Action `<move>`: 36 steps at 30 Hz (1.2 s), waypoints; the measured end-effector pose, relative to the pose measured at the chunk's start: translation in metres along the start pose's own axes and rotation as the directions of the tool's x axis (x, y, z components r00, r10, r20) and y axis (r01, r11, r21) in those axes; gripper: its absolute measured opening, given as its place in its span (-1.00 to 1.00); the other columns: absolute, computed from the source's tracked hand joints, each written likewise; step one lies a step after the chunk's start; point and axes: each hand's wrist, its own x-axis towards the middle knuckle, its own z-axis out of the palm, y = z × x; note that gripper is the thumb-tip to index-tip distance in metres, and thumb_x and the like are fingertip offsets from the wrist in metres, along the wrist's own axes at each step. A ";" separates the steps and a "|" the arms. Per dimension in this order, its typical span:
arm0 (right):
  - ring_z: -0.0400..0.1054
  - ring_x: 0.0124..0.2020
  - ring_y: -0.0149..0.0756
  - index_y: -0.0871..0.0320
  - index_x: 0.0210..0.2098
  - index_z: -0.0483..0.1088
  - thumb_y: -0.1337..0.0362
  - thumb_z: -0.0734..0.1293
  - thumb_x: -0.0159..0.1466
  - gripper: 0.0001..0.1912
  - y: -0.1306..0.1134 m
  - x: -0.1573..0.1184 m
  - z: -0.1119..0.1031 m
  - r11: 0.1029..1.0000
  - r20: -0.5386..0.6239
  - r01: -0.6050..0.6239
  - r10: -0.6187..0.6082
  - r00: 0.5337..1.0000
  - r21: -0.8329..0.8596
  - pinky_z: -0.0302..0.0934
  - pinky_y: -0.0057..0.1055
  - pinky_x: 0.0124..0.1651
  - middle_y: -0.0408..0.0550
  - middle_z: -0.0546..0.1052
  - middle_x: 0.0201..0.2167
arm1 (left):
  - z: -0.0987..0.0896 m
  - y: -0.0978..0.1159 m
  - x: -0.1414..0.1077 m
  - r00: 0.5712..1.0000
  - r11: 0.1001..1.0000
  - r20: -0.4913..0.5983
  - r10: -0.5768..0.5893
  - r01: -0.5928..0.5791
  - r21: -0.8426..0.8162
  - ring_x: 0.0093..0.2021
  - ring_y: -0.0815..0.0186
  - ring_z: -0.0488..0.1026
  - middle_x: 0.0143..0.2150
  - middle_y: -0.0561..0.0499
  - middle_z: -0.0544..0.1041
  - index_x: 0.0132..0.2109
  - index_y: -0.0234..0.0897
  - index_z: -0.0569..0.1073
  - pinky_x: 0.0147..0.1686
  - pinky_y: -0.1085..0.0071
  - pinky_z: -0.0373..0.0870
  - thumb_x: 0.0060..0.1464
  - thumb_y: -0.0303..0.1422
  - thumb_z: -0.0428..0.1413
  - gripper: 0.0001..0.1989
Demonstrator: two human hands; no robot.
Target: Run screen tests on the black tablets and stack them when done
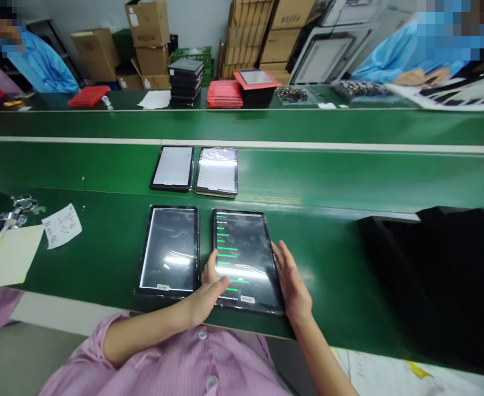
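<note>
Head view, tablet with green text: lies on the green bench, screen up, between the two hands, nearest the person's body.
Left hand: at the tablet's lower left, thumb over the screen, fingers bent at the left edge; cannot tell whether they grasp it.
Right hand: along the right edge, fingers loosely extended against it; a firm grasp cannot be made out.
Second tablet: just left of the first, its screen dark grey with a bright border.
Far pair: a left white-screened tablet and a right white-screened tablet, side by side.
Papers: handwritten note beside a yellowish sheet, at left.
Right side: a large black object.
Across the bench: red stack, dark stack, two people in blue sleeves.
</note>
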 end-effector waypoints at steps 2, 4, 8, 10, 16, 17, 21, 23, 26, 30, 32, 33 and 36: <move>0.02 0.49 -0.08 -0.23 0.43 0.07 -0.08 -0.07 0.45 -0.39 -0.009 -0.003 0.003 0.997 -0.010 -0.006 0.007 1.000 0.082 -0.11 0.10 0.50 -0.10 0.20 0.46 | 0.002 0.017 -0.014 0.999 0.997 -0.007 0.033 -0.032 0.065 0.51 0.04 -0.73 0.56 -0.09 -0.63 0.50 -0.16 -0.57 0.42 -0.03 -0.68 0.18 0.35 -0.24 0.08; -0.02 0.50 -0.05 -0.18 0.43 0.08 -0.08 -0.08 0.44 -0.37 -0.021 -0.004 0.012 0.992 -0.032 0.001 0.003 0.999 0.124 -0.15 0.11 0.51 -0.08 0.19 0.47 | 0.002 0.029 -0.033 0.994 0.986 -0.009 0.107 -0.105 0.130 0.52 0.06 -0.71 0.56 -0.08 -0.62 0.50 -0.18 -0.58 0.43 -0.01 -0.66 0.19 0.34 -0.24 0.08; -0.07 0.52 0.00 -0.09 0.50 -0.12 -0.17 -0.08 0.40 -0.25 -0.050 -0.005 0.057 0.986 -0.024 0.074 -0.071 0.997 0.147 -0.18 0.14 0.51 -0.02 0.12 0.49 | -0.004 0.022 -0.066 0.933 0.937 -0.182 0.309 -0.266 0.225 0.55 0.07 -0.57 0.58 -0.04 -0.52 0.52 -0.06 -0.51 0.48 0.03 -0.49 0.25 0.25 -0.15 0.00; -0.07 0.52 0.01 -0.11 0.50 -0.16 -0.23 -0.05 0.38 -0.21 -0.060 -0.003 0.090 0.971 0.025 0.091 -0.099 0.995 0.222 -0.13 0.12 0.50 -0.03 0.11 0.50 | -0.016 0.010 -0.079 0.840 0.920 -0.388 0.379 -0.295 0.259 0.57 0.00 -0.34 0.60 -0.10 -0.34 0.53 -0.03 -0.42 0.49 -0.01 -0.28 0.26 0.24 -0.11 -0.03; -0.22 0.55 -0.10 -0.08 0.52 -0.24 -0.23 0.23 0.34 -0.07 -0.044 0.007 0.164 0.982 0.278 -0.020 -0.034 0.960 0.189 -0.34 0.04 0.53 0.00 -0.10 0.56 | -0.074 -0.008 -0.100 0.605 0.850 -0.635 0.481 -0.145 0.506 0.52 -0.08 -0.03 0.56 -0.28 -0.08 0.54 -0.14 -0.25 0.42 -0.14 -0.03 0.36 0.14 -0.22 -0.19; -0.27 0.56 -0.12 -0.06 0.52 -0.25 -0.23 0.24 0.35 -0.06 -0.039 0.007 0.167 0.994 0.286 -0.045 0.013 0.958 0.104 -0.39 0.02 0.54 0.01 -0.14 0.56 | -0.079 -0.013 -0.101 0.550 0.761 -0.617 0.563 -0.054 0.646 0.53 -0.12 -0.10 0.56 -0.31 -0.10 0.54 -0.18 -0.20 0.42 -0.21 -0.10 0.35 0.13 -0.18 -0.18; -0.25 0.55 -0.06 0.03 0.51 -0.12 -0.32 0.17 0.33 -0.05 -0.024 0.004 0.167 0.990 0.299 -0.138 0.133 0.945 -0.004 -0.41 0.02 0.54 0.07 -0.08 0.55 | -0.072 -0.048 -0.095 0.518 0.081 -0.141 0.844 0.137 0.987 0.56 -0.07 -0.30 0.58 -0.20 -0.20 0.53 -0.06 -0.09 0.41 -0.27 -0.43 0.29 -0.05 0.11 -0.17; -0.23 0.55 -0.04 0.04 0.51 -0.08 -0.34 0.15 0.33 -0.05 -0.023 0.004 0.168 0.987 0.334 -0.158 0.139 0.932 0.029 -0.37 0.02 0.53 0.06 -0.04 0.54 | -0.067 -0.070 -0.090 0.527 -0.188 0.112 0.843 0.093 0.978 0.57 0.05 -0.31 0.58 -0.05 -0.11 0.48 0.14 0.07 0.43 -0.16 -0.54 0.20 -0.18 0.24 -0.20; -0.25 0.55 -0.03 -0.01 0.51 -0.08 -0.33 0.18 0.32 -0.06 -0.027 0.014 0.176 0.990 0.376 -0.136 0.111 0.920 0.041 -0.37 0.02 0.53 0.00 -0.05 0.55 | -0.079 -0.093 -0.089 0.506 -0.317 0.224 0.833 0.105 0.943 0.57 0.05 -0.32 0.50 0.01 0.09 0.33 0.34 0.31 0.42 -0.21 -0.54 0.07 -0.24 0.36 -0.26; -0.07 0.50 0.03 -0.03 0.44 0.15 -0.34 0.29 0.25 -0.08 -0.032 0.057 0.200 0.976 0.550 -0.177 0.081 0.831 0.123 -0.22 0.04 0.50 0.02 0.12 0.50 | -0.131 -0.100 -0.096 0.532 -0.385 0.229 0.815 0.203 0.901 0.55 -0.04 -0.26 0.33 -0.10 0.26 0.28 0.38 0.36 0.35 -0.42 -0.44 0.03 -0.26 0.41 -0.27; 0.12 0.42 0.05 -0.04 0.36 0.28 -0.35 0.35 0.18 -0.11 -0.030 0.082 0.212 0.931 0.655 -0.305 0.103 0.749 0.203 0.02 0.07 0.41 0.07 0.24 0.43 | -0.164 -0.096 -0.097 0.531 -0.362 0.181 0.828 0.259 0.896 0.51 -0.13 -0.14 0.26 -0.14 0.30 0.25 0.35 0.40 0.28 -0.53 -0.41 0.02 -0.23 0.41 -0.32; 0.23 0.35 0.04 -0.03 0.31 0.33 -0.35 0.39 0.15 -0.13 -0.028 0.092 0.218 0.898 0.692 -0.373 0.115 0.712 0.235 0.14 0.08 0.34 0.10 0.33 0.37 | -0.180 -0.092 -0.096 0.523 -0.330 0.144 0.840 0.282 0.901 0.47 -0.18 -0.05 0.23 -0.16 0.32 0.23 0.33 0.43 0.25 -0.57 -0.40 0.03 -0.20 0.40 -0.36; 0.48 0.05 -0.09 0.07 0.14 0.45 -0.24 0.50 0.09 -0.23 -0.019 0.107 0.225 0.810 0.716 -0.491 0.131 0.685 0.321 0.32 0.00 0.17 0.10 0.57 0.04 | -0.223 -0.072 -0.084 0.532 -0.198 -0.009 0.847 0.332 0.922 0.35 -0.28 0.19 0.23 -0.22 0.36 0.12 0.15 0.54 0.17 -0.65 -0.33 0.06 -0.14 0.37 -0.54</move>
